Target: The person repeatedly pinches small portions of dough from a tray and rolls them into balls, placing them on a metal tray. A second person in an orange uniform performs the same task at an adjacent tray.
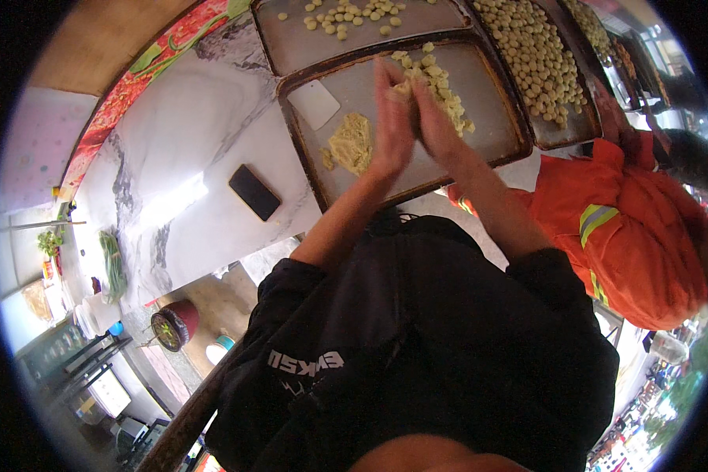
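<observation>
My left hand (394, 127) and my right hand (433, 118) are pressed nearly palm to palm above a metal baking tray (492, 106). Pale yellow dough (402, 89) shows between them near the fingers; how much the palms hide I cannot tell. Along the tray's right half, beside my right hand, runs a row of small rough dough pieces (448, 100). Left of my left wrist lies a larger lump of dough (351, 141) with a small scrap next to it. A white flat dough scraper (314, 104) rests in the tray's far left corner.
Beyond is a second tray (283, 44) with round dough balls (342, 19). To the right, another tray is crowded with dough balls (531, 53). A phone (255, 192) lies on the marble-patterned table (171, 135). A person in an orange jacket (625, 230) is close on my right.
</observation>
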`<state>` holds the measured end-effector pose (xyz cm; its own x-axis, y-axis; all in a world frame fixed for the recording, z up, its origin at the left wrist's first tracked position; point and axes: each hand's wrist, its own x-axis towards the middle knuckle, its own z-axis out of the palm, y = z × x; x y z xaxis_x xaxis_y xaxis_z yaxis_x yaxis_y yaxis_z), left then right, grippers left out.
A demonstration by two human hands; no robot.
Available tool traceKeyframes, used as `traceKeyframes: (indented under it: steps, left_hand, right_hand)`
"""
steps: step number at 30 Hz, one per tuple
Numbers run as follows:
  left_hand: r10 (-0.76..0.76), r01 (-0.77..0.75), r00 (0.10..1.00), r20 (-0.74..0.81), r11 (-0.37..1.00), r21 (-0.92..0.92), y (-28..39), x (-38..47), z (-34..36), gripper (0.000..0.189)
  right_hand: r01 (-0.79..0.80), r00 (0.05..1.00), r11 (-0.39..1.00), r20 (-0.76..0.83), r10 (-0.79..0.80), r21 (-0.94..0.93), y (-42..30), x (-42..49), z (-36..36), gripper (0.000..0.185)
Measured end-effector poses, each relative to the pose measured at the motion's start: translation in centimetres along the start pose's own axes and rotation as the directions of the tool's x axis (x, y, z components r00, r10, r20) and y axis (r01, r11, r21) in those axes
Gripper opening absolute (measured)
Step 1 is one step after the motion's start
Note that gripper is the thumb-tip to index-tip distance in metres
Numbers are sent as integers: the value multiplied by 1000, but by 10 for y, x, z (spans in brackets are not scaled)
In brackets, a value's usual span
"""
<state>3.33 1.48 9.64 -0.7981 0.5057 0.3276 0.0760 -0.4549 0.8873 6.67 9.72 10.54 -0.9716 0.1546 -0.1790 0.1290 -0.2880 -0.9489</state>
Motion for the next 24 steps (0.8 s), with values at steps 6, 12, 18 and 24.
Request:
traceKeyframes:
  steps: [6, 12, 18, 24]
  left_hand:
    - [-266, 250, 964, -29, 936, -249, 10, -3, 15, 70]
    - [-136, 135, 990, -31, 990, -32, 11, 1, -10, 69]
    - [19, -18, 1000, -5, 994, 108, 9, -17, 21, 69]
    - [-495, 452, 854, -158, 858, -244, -2, 8, -13, 73]
  right_hand:
    - [425, 879, 752, 32, -476, -504, -7, -6, -1, 62]
    - [284, 959, 936, 65, -276, -210, 1, -36, 20, 62]
    - [393, 840, 588, 16, -543, -707, 3, 16, -17, 61]
    - [229, 962, 861, -28, -271, -455, -3, -35, 10, 46]
